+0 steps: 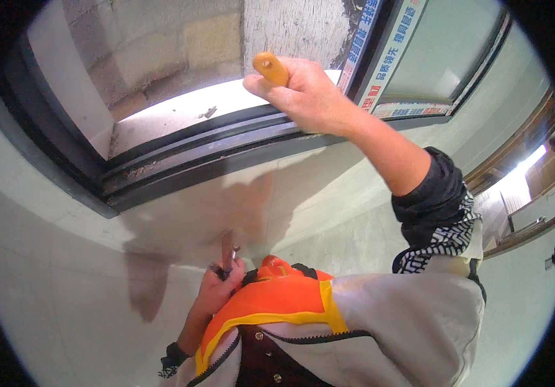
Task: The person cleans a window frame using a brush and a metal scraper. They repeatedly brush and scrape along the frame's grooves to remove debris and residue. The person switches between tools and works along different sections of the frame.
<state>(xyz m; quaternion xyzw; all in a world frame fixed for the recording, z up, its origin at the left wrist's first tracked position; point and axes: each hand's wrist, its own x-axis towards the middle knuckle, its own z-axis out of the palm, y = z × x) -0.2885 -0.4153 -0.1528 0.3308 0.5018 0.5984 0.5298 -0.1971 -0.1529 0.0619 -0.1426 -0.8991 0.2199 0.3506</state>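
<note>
My right hand (301,92) is raised over the sill of a sliding window. It grips a yellow handle (271,68) with a hole in its end; the rest of that tool is hidden by the hand and arm. Low in front of my chest, my left hand (219,288) is closed around a small tool with a shiny metal tip (235,249). A reddish-brown flat strip (227,245) and a dark piece show by the same fingers, too blurred to name. Below my right hand runs the dark metal window track (200,150), with grit in its left corner.
Small debris (208,112) lies on the white outer sill (156,121). Beyond stands a block wall (161,43). A glass sash (442,53) with printed protective tape fills the right side. Pale wall tiles (88,271) lie below the frame. A wood-edged opening (510,145) is at far right.
</note>
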